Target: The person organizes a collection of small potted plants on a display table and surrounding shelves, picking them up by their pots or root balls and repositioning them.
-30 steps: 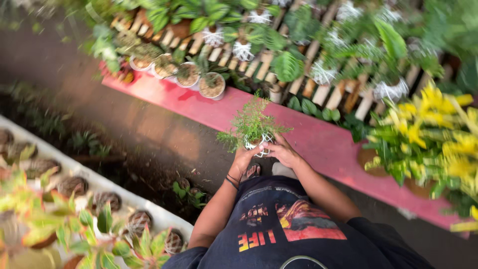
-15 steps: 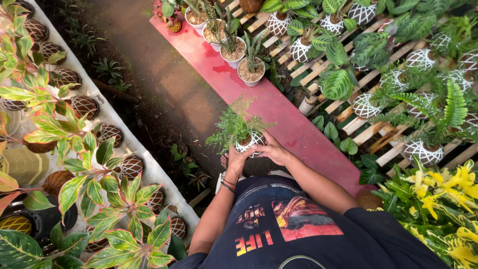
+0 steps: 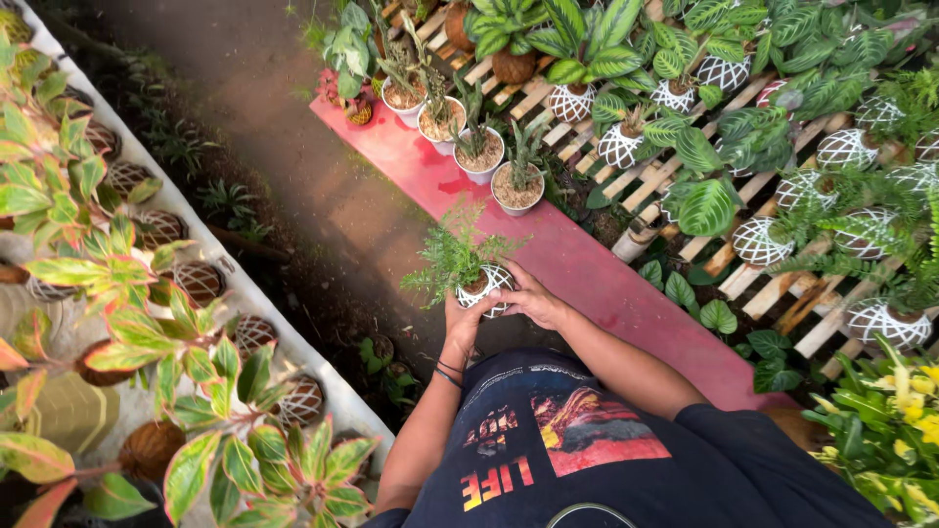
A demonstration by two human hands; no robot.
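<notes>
Shifting since half a second ago, red ledge sliding left, both of mine, left hand and right hand, cupping the netted fern ball closed-fingered, over the ledge's edge, white pots lining up beyond.

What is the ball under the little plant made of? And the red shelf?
The ball under the small fern looks like brown husk or moss, wrapped in white string net. The red shelf seems painted concrete or wood: flat, matte, patchy colour.
</notes>
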